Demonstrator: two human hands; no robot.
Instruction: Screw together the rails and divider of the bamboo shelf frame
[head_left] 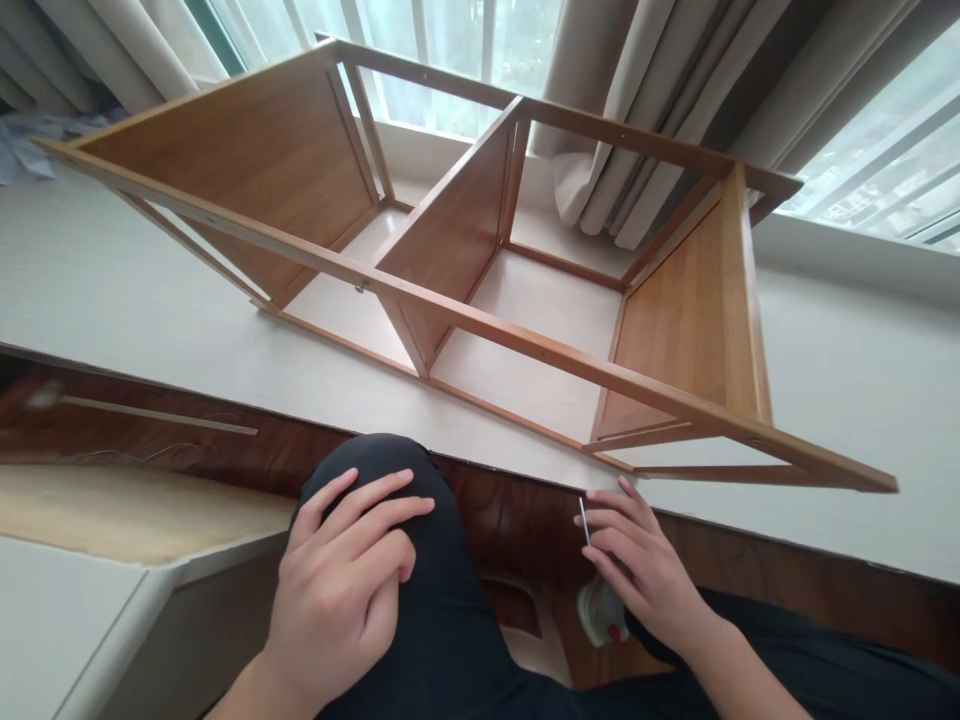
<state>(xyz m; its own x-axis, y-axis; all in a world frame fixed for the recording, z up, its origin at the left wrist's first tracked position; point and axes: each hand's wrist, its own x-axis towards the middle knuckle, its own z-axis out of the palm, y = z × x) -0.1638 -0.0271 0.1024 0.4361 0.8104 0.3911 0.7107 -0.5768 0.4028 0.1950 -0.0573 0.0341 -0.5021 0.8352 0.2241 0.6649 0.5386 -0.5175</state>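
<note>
A wooden shelf frame (480, 322) with several panels lies on its side across the white ledge. My left hand (337, 590) rests over my dark-trousered knee, its fingers spread and holding nothing. Between the fingertips of my right hand (637, 560) is a thin, silvery metal rod (584, 522), perhaps a small hex key; its full shape is partly covered by the fingers. That hand is just below the frame's lower right part, apart from it. A small bolt or fitting (361, 288) pokes out under the frame's front rail.
The white ledge (135, 270) runs below windows with grey curtains (645, 100). Dark wooden floor (517, 500) shows beneath it, with a long thin strip (157, 415) at the left. A pale board or furniture piece (67, 600) stands at the lower left.
</note>
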